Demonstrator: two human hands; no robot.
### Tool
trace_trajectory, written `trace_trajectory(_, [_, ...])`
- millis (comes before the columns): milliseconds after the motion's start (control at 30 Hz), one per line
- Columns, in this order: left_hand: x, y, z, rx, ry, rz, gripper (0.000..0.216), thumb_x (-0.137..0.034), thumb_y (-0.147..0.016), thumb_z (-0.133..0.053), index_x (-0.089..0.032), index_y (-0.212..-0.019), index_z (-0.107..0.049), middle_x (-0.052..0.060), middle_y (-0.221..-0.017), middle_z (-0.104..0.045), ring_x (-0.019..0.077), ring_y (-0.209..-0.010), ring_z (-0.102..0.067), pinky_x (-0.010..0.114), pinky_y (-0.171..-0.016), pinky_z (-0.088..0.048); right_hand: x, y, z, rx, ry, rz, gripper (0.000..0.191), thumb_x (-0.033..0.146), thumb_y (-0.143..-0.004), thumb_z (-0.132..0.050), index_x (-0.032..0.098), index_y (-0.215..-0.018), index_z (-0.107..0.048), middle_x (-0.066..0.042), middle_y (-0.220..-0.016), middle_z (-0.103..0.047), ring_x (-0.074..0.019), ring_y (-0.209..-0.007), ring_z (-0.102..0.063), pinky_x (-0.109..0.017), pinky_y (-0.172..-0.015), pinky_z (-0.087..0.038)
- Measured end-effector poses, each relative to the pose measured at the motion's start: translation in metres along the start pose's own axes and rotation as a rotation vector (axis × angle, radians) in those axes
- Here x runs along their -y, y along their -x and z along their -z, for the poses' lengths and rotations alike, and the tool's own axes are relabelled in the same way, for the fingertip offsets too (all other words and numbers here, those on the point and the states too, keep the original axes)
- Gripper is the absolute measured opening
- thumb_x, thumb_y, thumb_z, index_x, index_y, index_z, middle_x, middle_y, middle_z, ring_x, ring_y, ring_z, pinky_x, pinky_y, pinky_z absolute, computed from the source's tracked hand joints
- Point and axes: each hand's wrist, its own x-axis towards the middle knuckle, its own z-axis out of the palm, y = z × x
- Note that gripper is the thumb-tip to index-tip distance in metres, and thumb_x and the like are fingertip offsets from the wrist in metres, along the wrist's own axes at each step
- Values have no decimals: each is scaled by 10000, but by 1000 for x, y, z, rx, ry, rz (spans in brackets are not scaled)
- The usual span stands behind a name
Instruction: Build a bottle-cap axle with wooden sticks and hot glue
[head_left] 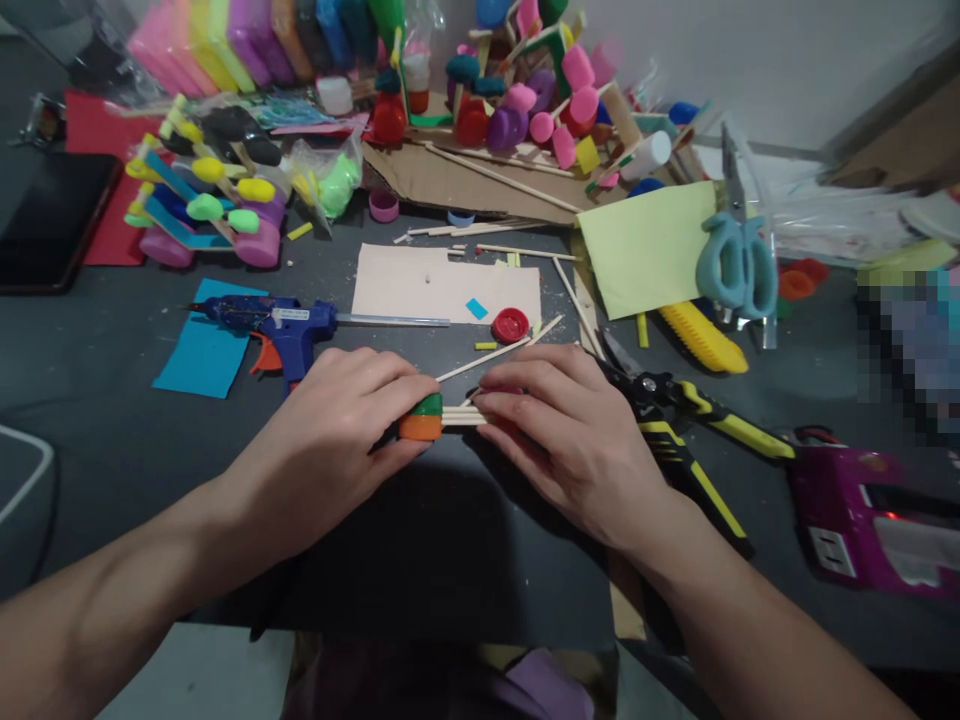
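Near the front of the dark table, my left hand (356, 415) is closed around a small block (421, 428), green on top and orange below. Several thin pale wooden sticks (461, 416) run side by side from the block to my right hand (562, 430), whose fingers close over their other end. A bit of something dark shows by my right fingertips, too covered to make out. Just beyond my hands lies a loose stick (495, 350). A blue hot glue gun (292, 325) with a clear glue stick rests beyond my left hand, partly over blue paper (202, 350).
Pliers (675, 400) lie right of my right hand, near a purple device (870, 510). Farther back are a yellow cutter (705, 338), scissors (739, 250), yellow paper (652, 245), a red cap (511, 324) and pale card (405, 285). Colourful models (210, 210) crowd the back.
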Motion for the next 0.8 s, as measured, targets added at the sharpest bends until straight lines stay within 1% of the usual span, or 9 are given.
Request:
trace_trajectory(100, [-1,0,0,-30,16,-11,214,-223,-945,-623,-161,-1150,-616,66,-1088,-680,232,-957,-600,360,-800,-413,1,0,-2,-4,-1,5,101,169,-928,-633,186,-1010,-688,-95,-1004,-751,-260,-1010,-624,-438,-907,-533])
trace_trajectory(200, [-1,0,0,-53,22,-17,223,-229,-954,-606,-150,-1162,-620,77,-1084,-685,229,-944,-608,349,-793,-430,2,-1,-3,-13,12,5,102,166,-931,-629,193,-1006,-693,-87,-994,-759,-260,-1001,-635,-431,-891,-533])
trace_trajectory(433, [-1,-1,-2,-65,27,-23,224,-229,-968,-586,-127,-1162,-632,91,-1066,-687,229,-932,-617,342,-792,-448,2,-1,-5,-28,34,22,92,156,-937,-623,195,-985,-691,-72,-981,-764,-254,-983,-641,-424,-879,-538])
trace_trajectory(600, [-1,-1,-2,-72,35,-22,236,-206,-947,-623,-112,-1162,-634,89,-1052,-682,226,-937,-619,334,-794,-449,3,-2,-7,-39,50,41,73,141,-933,-629,152,-973,-689,-87,-966,-764,-256,-977,-635,-424,-874,-539])
trace_trajectory(800, [-1,1,-3,-84,54,-20,248,-184,-934,-636,-101,-1168,-637,88,-1058,-676,226,-950,-618,343,-817,-458,3,-2,-7,-33,45,26,99,147,-948,-607,184,-982,-692,-76,-978,-765,-250,-991,-635,-420,-880,-532])
